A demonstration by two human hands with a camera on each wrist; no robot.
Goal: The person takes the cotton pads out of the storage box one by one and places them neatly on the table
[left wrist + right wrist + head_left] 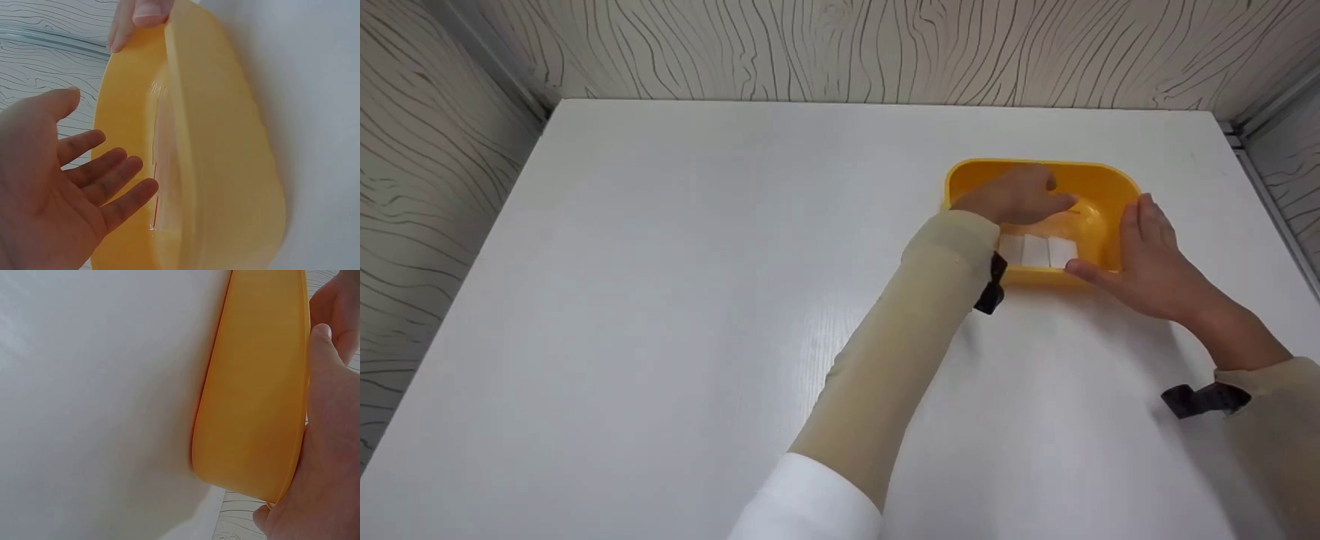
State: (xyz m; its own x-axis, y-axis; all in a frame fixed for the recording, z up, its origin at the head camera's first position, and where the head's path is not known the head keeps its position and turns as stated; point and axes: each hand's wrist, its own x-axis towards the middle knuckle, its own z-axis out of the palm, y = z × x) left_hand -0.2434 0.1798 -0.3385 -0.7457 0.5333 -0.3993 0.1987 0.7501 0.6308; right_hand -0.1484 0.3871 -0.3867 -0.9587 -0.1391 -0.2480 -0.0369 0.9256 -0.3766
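A yellow plastic basin (1035, 277) stands on the white table, right of centre. Inside it, flat white rectangles (1050, 251) lie side by side near the front wall. In the left wrist view, clear plastic packets (167, 169) with thin red lines show along the inside. My left hand (1020, 196) hovers over the basin with fingers spread and loosely bent, nothing in the palm. My right hand (1155, 266) rests on the basin's front right corner. Its thumb (322, 340) lies over the front rim, and its straight fingers lie along the right end.
The white table (660, 300) stretches to the left and in front of the basin. Wood-grain patterned panels (840, 52) stand behind the table and on both sides. A black wrist mount (994, 285) on the left sleeve hangs close by the basin's front wall.
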